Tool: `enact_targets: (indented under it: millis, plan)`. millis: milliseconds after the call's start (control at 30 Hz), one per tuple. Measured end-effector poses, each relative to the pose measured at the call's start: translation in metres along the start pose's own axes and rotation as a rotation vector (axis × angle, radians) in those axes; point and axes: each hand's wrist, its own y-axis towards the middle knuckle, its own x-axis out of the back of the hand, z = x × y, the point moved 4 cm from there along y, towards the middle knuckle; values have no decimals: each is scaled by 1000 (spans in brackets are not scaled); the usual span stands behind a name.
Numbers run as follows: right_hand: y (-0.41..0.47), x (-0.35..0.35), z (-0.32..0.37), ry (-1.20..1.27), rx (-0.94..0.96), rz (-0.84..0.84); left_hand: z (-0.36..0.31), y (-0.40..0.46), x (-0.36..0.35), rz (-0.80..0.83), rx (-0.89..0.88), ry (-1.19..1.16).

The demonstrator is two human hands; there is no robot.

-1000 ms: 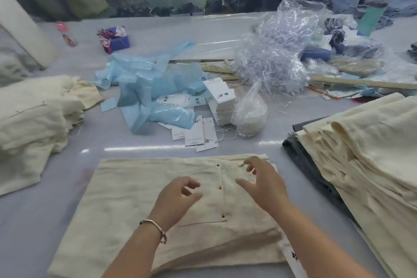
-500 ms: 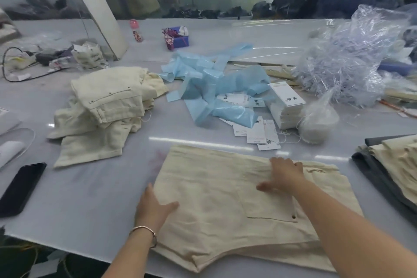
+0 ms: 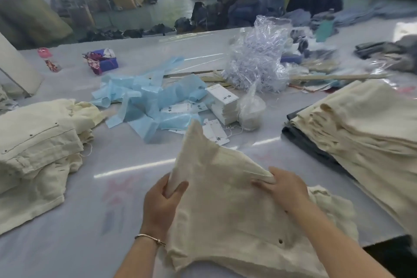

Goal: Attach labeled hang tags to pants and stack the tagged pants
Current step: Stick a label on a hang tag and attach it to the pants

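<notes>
Pants (image 3: 225,198), cream, one pair, at the near middle of the grey table (image 3: 126,165): half a second ago they lay flat and spread on the surface, now their far part is lifted clear and rises to a peak in front of the loose hang tags (image 3: 216,133), while the near part rests on the table edge. Left hand (image 3: 161,203), bracelet at the wrist: earlier flat on the near left edge of the fabric, now thumb and fingers curled round a gathered fold at the left side. Right hand (image 3: 282,187): earlier pressing flat on the upper middle of the pants, now pinching a ridge of cloth at the right side, fingers bent closed on it. Stack of hang tags (image 3: 223,106), white with dark printed characters, beyond the pants near the table middle, just beside a small clear bag (image 3: 251,113) of pale contents; position as before. Blue plastic strips (image 3: 144,101), crumpled, left of the tags. Pile of cream pants (image 3: 38,142), left side, loosely heaped. Folded stack of cream pants (image 3: 361,126), right side, on a dark garment. Bag of clear plastic fasteners (image 3: 259,61), far middle. View has swung rightward since the earlier frame, bringing more of the right stack into sight.
</notes>
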Motion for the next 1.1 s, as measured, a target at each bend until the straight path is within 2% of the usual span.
enact_targets:
  millis: [167,267,433,633,733,867,967,1033,1100]
  plan:
    - [-75,115,-46,23,-103,-509,-98,20,-89,162,-210,-65]
    - [-109,204,-78,-97,-173,-699,-170,31,-150,178,-332,-78]
    - [-155,358,-129,-212,-275,-876,-310,40,-244,182,-602,-67]
    - [-144,499,-192,-446,-351,-957,-408,71,-332,210,-667,-74]
    - [-90,515,-240,-546,-451,-826,-414,84,-382,180,-654,58]
    - [-29,459,-301,-669,-612,-429,-376,97,-451,313,-572,419]
    - [-2,405,-326,-490,-476,-214,-343,83,-488,449,-653,507]
    - [7,374,-329,-276,-355,-64,-326,63,-507,537,-617,479]
    - [12,348,-331,-220,-314,101,-310,40,-527,665,-562,492]
